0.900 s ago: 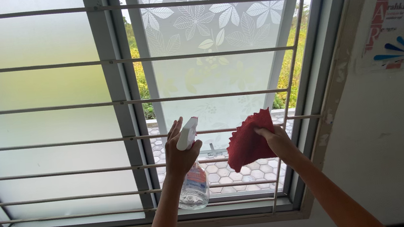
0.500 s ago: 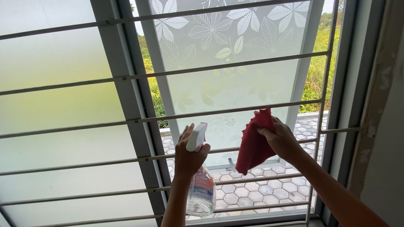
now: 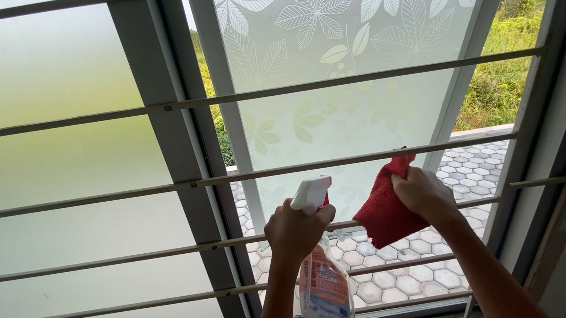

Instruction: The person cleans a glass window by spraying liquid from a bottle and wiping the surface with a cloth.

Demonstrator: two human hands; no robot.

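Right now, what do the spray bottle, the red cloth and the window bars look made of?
Spray bottle: clear, glossy plastic, probably; light passes through it. Red cloth: soft woven or microfibre fabric, matte, bunched in folds. Window bars: likely painted metal, thin, straight, pale.

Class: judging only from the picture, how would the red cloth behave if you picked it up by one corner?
The red cloth is probably floppy: it bunches and droops below the right hand. Likely light, since one pinch carries it. Its nubby weave suggests it isn't slippery.
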